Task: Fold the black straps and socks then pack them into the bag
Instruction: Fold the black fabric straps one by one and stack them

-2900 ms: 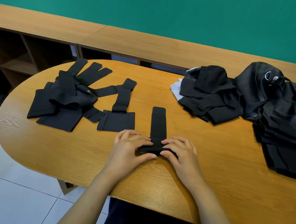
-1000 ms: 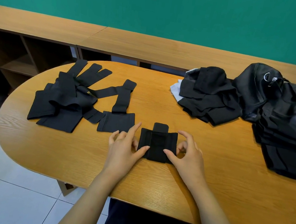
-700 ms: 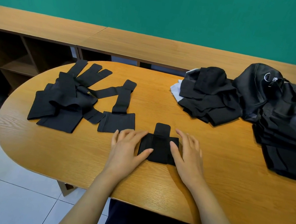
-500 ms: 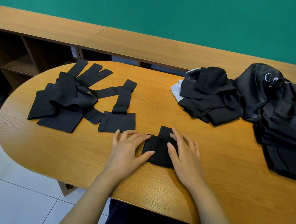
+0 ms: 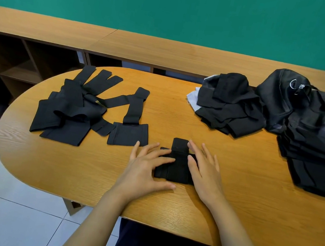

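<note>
Hands lay flat on either side of the folded strap (image 5: 177,171), which sat on the table (image 5: 229,207) near its front edge, straight ahead of the person. The left hand (image 5: 144,170) covered the bundle's nine o'clock side and the right hand (image 5: 206,172) its three o'clock side. Their fingers (image 5: 195,152) were straight and spread, pressing down rather than gripping. The bundle was nearly square, its band running from six to twelve o'clock, with a short tab (image 5: 179,144) poking out at twelve. The bag (image 5: 316,126) lay at two o'clock from the bundle, well apart, so the right hand looked the nearer one to carry it over. The socks (image 5: 229,110) were heaped at one o'clock, just beside the bag. The unfolded straps (image 5: 69,112) lay at ten o'clock, closer to the left hand.
</note>
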Available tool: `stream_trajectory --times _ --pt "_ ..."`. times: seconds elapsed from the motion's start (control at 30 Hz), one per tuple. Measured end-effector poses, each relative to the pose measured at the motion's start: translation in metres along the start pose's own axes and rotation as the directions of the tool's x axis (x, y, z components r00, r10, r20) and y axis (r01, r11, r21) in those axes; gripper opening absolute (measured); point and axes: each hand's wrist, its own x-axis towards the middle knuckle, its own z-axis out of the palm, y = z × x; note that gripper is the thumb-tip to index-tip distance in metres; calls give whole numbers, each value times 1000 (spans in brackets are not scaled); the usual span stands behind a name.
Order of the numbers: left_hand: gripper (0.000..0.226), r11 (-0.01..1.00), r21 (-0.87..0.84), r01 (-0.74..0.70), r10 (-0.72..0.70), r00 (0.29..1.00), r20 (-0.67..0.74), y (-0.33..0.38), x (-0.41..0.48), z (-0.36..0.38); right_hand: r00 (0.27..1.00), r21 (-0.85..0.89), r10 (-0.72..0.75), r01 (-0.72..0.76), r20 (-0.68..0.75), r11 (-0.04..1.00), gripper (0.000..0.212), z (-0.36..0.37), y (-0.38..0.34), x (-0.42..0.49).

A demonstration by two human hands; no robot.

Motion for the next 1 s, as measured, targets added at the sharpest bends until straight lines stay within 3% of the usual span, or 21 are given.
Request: stream_trajectory --times 0.2,0.37,0.67,0.77,0.9,1.0 --pt "59 995 71 68 -67 998 -14 0 1 1 1000 50 -10 10 -8 999 55 -6 -7 -4" --pt "59 987 97 127 -119 989 -84 -1 1 0 993 -13 -119 119 1 993 70 -3 -2 -3" --pt "74 997 12 78 -75 989 -128 -6 1 4 978 -33 -205 204 -44 978 34 -1 3 -2" --pt "65 996 -19 83 -85 989 -120 -2 1 3 977 -6 -200 200 -67 980 21 -1 3 -2" --pt "60 998 -2 60 -59 991 -124 -1 0 2 977 6 -197 198 -79 980 30 0 2 -2" --pt "57 998 18 52 -50 993 -111 -2 0 2 977 33 -187 191 -104 981 24 0 3 -2"
